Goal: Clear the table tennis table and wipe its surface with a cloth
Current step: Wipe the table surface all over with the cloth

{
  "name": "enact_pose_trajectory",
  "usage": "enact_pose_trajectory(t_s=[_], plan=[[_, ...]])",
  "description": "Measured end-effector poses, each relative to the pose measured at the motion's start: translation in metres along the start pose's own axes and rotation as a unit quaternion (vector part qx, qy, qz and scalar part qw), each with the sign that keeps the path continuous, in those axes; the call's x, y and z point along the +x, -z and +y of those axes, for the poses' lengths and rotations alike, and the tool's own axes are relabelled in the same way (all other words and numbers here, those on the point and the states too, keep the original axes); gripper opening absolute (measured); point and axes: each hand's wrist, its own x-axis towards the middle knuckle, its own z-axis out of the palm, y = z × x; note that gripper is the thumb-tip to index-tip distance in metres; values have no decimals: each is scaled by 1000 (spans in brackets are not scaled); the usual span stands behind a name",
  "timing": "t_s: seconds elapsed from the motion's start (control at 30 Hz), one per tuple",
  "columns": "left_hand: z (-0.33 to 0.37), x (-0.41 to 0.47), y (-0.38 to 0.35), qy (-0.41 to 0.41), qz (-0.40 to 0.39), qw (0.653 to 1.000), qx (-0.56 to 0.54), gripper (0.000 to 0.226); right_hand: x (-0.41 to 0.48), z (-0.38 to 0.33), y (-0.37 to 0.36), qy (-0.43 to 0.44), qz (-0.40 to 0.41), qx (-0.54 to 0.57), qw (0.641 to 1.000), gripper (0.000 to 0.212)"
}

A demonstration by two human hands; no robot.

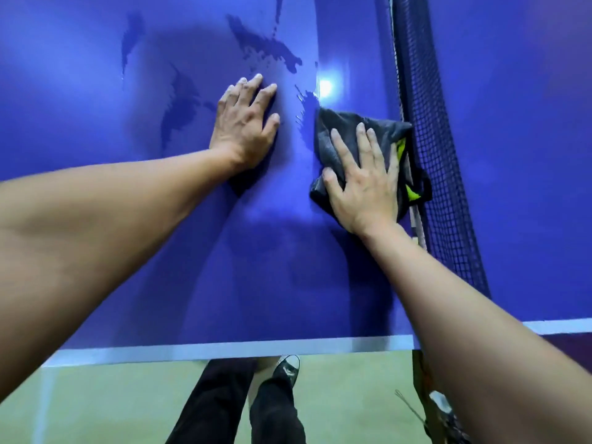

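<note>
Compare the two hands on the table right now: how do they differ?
The right hand presses on the grey cloth; the left hand rests on the bare blue table. The right hand lies beside the net; the left hand sits farther from it. Both lie flat, palms down, fingers straight.

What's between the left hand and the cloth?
Only bare table with small wet streaks by the cloth; head view shows it.

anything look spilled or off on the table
Yes: dark wet patches streak the blue table beyond the left hand, uneven and glossy like unwiped liquid. The right hand presses a grey cloth flat beside the net.
</note>
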Motion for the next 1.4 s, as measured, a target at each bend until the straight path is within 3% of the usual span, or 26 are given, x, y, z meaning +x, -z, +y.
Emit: enact_pose_trajectory(t_s=[0.13,0.33,0.57,0.67,0.97,1.23,1.4], plan=[[1,-30,6,-13,29,998,54,48,-85,-15,-1,1,25,13,1000,66],[8,-77,15,16,18,999,43,48,-189,-51,1,13,35,31,999,67],[-18,-104,24,4,15,999,46,47,-207,-58,1,62,-16,31,997,69],[-27,-88,23,0,53,998,45,45,-179,-58,-5,91,-5,32,995,67],[-72,22,32,17,85,996,28,45,-1,-78,-22,18,2,14,1000,65],[-116,152,52,-6,65,998,21,51,156,-77,-27,-10,-2,-6,1000,62],[-119,165,40,-8,45,999,13,49,258,-72,-29,-37,-22,-12,999,60]])
